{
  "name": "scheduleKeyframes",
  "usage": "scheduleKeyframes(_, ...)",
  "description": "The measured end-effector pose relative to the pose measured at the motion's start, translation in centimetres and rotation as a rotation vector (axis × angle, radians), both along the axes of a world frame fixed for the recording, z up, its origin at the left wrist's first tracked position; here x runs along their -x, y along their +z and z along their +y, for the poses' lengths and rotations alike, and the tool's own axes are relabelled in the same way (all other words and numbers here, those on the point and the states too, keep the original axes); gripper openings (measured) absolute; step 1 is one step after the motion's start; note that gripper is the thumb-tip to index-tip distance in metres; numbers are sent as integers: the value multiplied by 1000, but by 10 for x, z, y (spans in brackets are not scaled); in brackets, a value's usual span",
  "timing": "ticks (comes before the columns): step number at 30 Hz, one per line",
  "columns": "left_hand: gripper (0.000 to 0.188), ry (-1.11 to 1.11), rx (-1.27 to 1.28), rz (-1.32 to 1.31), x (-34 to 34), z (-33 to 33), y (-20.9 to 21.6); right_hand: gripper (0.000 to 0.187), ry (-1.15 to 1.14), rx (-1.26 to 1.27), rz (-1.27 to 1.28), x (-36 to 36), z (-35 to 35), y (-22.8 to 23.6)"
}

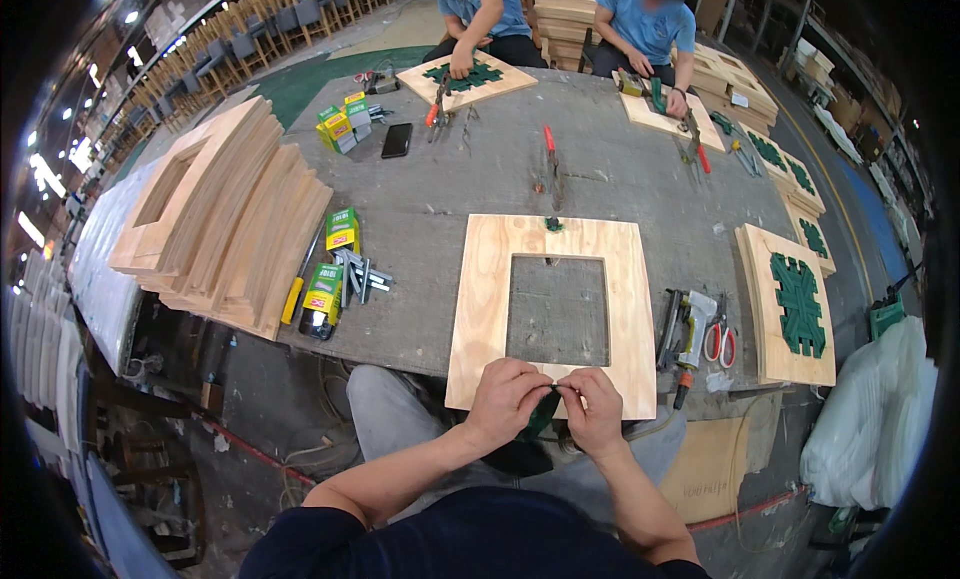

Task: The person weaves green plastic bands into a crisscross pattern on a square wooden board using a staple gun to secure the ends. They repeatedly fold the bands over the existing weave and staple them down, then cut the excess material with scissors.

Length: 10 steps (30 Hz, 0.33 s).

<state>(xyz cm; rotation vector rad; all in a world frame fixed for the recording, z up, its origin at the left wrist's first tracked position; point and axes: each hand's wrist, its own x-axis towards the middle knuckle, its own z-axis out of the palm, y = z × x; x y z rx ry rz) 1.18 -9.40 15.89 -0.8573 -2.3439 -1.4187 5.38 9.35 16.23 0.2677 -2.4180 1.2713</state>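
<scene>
A square pale wooden frame (480,309) with a square opening lies in front of me, its near edge over my lap. Both hands are at the middle of that near edge. My left hand (508,401) pinches the end of a dark green webbing strap (541,417), which hangs down between my hands. Beside it, the fingertips of my right hand (594,409) close on the same strap end. A short green strap piece (553,224) sits at the middle of the frame's far side. My fingers partly hide the strap end.
Right of the frame lie a staple gun (694,329) and red-handled scissors (720,343). Left are staple boxes (324,287), loose staple strips (362,279) and stacked frames (220,219). Woven panels (797,304) pile at right. Red-handled pliers (549,149) lie beyond. Two people work across the table (430,189).
</scene>
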Motion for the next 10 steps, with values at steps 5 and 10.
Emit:
scheduleKeyframes(5, 11, 9, 39, -49, 7, -2, -3, 17, 38, -89, 40, 13, 0, 10)
scheduleKeyframes(10, 11, 45, 51, -49, 22, -4, -1, 19, 110, -148, 43, 35, 4, 8)
